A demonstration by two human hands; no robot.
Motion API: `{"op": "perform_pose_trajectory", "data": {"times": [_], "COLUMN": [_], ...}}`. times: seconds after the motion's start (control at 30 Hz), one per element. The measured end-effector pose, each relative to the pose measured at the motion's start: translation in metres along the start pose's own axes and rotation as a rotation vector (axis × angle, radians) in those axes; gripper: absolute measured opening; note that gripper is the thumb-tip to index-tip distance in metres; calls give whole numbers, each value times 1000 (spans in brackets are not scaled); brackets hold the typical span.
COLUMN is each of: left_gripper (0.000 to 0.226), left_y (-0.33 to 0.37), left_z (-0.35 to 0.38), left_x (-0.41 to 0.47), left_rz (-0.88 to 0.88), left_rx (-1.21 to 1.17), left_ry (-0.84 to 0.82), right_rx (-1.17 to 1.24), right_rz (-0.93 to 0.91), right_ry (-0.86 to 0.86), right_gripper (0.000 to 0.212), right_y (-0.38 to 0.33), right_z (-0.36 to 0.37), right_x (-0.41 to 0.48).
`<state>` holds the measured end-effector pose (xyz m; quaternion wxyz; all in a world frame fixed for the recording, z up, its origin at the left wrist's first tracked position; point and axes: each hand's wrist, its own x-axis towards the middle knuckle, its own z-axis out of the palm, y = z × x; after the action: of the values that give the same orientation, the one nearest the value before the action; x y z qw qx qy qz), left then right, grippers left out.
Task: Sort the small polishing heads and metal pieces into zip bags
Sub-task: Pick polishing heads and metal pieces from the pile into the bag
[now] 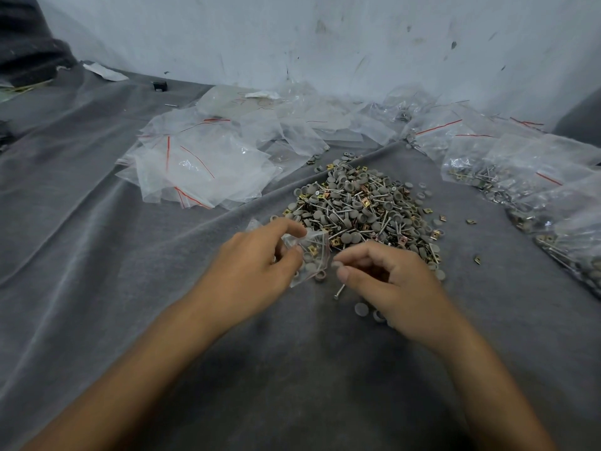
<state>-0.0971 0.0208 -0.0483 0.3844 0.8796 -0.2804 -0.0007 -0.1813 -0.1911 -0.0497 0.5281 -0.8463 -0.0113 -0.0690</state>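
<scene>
The cloth is seen as plain grey; caps are grey, pins silver, squares brass-yellow; clear bags are lined with red.

Seen as two bare forearms, uncovered from the picture's lower edge right up to the wrists. Slim in build, smooth along their length, tapering toward each wrist. Left hand and right hand equally bare, with knuckles plainly marked across the backs. Short, rounded nails, trimmed close at thumb and fingertips
</scene>
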Motion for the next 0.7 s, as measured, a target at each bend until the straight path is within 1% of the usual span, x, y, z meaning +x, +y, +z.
{"op": "perform_pose_trajectory", "data": {"times": [0.1, 0.23, 0.33, 0.4, 0.5, 0.6, 0.67, 0.7], "left_gripper": [23, 23, 22, 22, 23, 23, 24, 24], "left_y": [1, 2, 2, 1, 1, 0, -1, -1], "left_z": [0, 0, 1, 1, 2, 2, 2, 2], "left_x": [0, 0, 0, 0, 0, 0, 0, 0], "left_rz": [-3, 8, 10, 9, 5, 0, -5, -6], "left_rx": [15, 12, 18, 25, 12, 5, -3, -4], "left_ry": [5, 7, 5, 7, 4, 2, 0, -2], "right_rx": [64, 73, 147, 168, 125, 84, -68, -154], "right_rz": [-49, -23, 1, -8, -29, -49, -20, -7], "right_ry": [-4, 37, 70, 53, 15, 107, 178, 182], "right_gripper": [14, 13, 17, 22, 28, 26, 22, 20], "right_y": [-7, -6, -6, -6, -6, -2, 2, 5], "right_z": [12, 17, 17, 15, 11, 6, 5, 5], "right_x": [2, 5, 8, 8, 8, 9, 9, 9]}}
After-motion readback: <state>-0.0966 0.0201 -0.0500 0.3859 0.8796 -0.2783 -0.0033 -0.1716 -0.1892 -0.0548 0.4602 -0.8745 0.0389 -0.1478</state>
